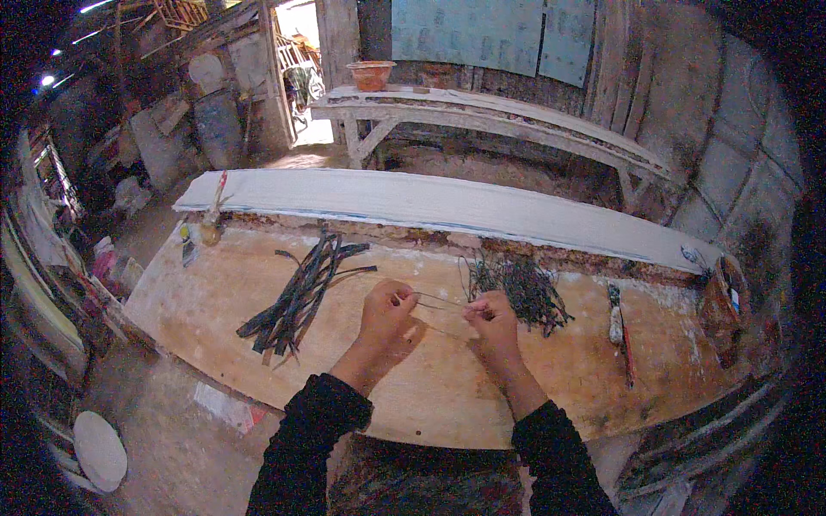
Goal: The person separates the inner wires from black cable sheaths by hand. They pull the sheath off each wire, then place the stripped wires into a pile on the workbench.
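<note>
apparently partway through, your left hand (386,313) and right hand (493,320) pinch a thin strand (440,300) between them, fingertips closed, above the wooden board (430,396). flat black strips (300,297) beside your left seem yet unworked; beyond your right, a tangled dark heap (531,291) looks done.

L hand (387,316) & R hand (494,320) both above wooden worktop (430,400), fingers pinched on a thin strand (440,298) btwn them; pile of flat dark strips (297,301), crisscrossed, lies left of L hand; dark tangle of thin fibres (525,288) just beyond R hand, slightly to its right; farther right, slim pale-middled tool (615,325) beside a thin reddish stick (628,348); brown pot (716,322) at R end; long white panel (430,202) along far edge; orange-brown bowl (372,77) on second worktop (473,112) behind.
</note>
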### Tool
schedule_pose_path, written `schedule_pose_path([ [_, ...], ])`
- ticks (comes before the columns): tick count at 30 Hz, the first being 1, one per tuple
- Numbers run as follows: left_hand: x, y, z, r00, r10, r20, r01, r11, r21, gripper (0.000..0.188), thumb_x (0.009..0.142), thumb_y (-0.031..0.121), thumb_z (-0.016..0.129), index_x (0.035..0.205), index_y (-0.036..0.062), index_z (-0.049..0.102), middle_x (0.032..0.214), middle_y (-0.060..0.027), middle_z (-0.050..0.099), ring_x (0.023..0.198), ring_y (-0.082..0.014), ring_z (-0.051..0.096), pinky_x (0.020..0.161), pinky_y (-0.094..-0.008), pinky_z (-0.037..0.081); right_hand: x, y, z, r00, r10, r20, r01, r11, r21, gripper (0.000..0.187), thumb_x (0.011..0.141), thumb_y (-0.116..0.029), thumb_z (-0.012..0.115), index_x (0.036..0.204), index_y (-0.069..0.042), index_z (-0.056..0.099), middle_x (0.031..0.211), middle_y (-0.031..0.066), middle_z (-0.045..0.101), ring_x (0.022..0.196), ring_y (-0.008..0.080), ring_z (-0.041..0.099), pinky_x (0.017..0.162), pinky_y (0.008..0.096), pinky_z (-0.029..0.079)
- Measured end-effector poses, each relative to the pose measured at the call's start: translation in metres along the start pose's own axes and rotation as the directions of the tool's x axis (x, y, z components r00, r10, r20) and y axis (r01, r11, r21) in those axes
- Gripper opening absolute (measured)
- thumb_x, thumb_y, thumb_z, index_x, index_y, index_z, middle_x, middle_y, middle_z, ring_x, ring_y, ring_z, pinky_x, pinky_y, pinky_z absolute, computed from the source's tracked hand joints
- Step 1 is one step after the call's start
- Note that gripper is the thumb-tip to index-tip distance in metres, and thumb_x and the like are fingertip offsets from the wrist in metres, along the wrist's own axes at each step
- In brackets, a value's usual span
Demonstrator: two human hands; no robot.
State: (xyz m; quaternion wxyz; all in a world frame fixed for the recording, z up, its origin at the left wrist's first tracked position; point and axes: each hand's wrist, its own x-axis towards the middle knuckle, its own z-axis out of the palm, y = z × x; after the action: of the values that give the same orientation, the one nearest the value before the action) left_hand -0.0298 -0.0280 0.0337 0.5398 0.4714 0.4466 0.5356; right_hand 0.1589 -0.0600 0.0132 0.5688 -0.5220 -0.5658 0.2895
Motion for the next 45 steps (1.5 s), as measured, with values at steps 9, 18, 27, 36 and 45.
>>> schedule_pose_path([
  [9,0.015,-0.026,-0.011,0.990,0.137,-0.044,-0.130,0.982,0.134,0.011,0.075,0.008,0.068,0.074,0.0049,0.057,0.073,-0.0037,0.050,0.060,-0.0148,0.051,0.052,-0.0297,0.046,-0.037,-0.072,0.017,0.630,0.331,0.702,-0.677,0.678,0.288,0.013,0.081,-0.010,0.065,0.092,-0.006,0.060,0.108,0.0009,0.050,0.084,0.0145,0.053,0.067,0.0284,0.049],
  [18,0.017,-0.031,-0.011,0.951,0.308,0.000,-0.281,0.868,0.409,0.015,0.072,0.015,0.071,0.073,0.0029,0.064,0.074,-0.0087,0.058,0.066,-0.0196,0.057,0.058,-0.0308,0.046,-0.026,-0.053,0.014,0.783,0.202,0.588,-0.312,0.946,0.091,0.008,0.074,-0.005,0.069,0.078,-0.004,0.062,0.087,0.0010,0.053,0.079,0.0110,0.051,0.064,0.0262,0.048],
  [27,0.010,-0.030,-0.008,0.934,0.281,0.219,-0.349,0.848,0.399,0.013,0.076,0.014,0.067,0.077,0.0017,0.064,0.077,-0.0093,0.058,0.070,-0.0190,0.058,0.060,-0.0297,0.045,-0.030,-0.060,0.015,0.753,0.292,0.590,-0.439,0.891,0.119,0.009,0.077,-0.006,0.067,0.076,-0.005,0.059,0.077,-0.0007,0.052,0.070,0.0090,0.051,0.052,0.0249,0.046],
  [36,0.002,-0.037,-0.002,0.917,0.019,0.398,0.015,0.996,-0.083,0.009,0.084,0.015,0.061,0.084,0.0065,0.059,0.075,-0.0034,0.056,0.069,-0.0147,0.055,0.059,-0.0279,0.043,-0.007,-0.027,0.011,0.976,0.216,-0.003,-0.215,0.974,0.069,0.012,0.077,-0.008,0.065,0.073,-0.006,0.053,0.067,0.0012,0.052,0.058,0.0103,0.048,0.046,0.0268,0.041],
  [45,-0.043,0.005,0.019,0.681,-0.165,0.714,0.386,0.909,-0.158,0.012,0.088,0.018,0.057,0.085,0.0067,0.054,0.071,0.0000,0.053,0.067,-0.0084,0.050,0.058,-0.0264,0.043,0.011,0.011,0.000,0.977,0.137,-0.160,-0.153,0.984,-0.089,0.018,0.077,-0.005,0.064,0.071,-0.008,0.047,0.063,-0.0027,0.046,0.061,0.0072,0.043,0.053,0.0244,0.036],
])
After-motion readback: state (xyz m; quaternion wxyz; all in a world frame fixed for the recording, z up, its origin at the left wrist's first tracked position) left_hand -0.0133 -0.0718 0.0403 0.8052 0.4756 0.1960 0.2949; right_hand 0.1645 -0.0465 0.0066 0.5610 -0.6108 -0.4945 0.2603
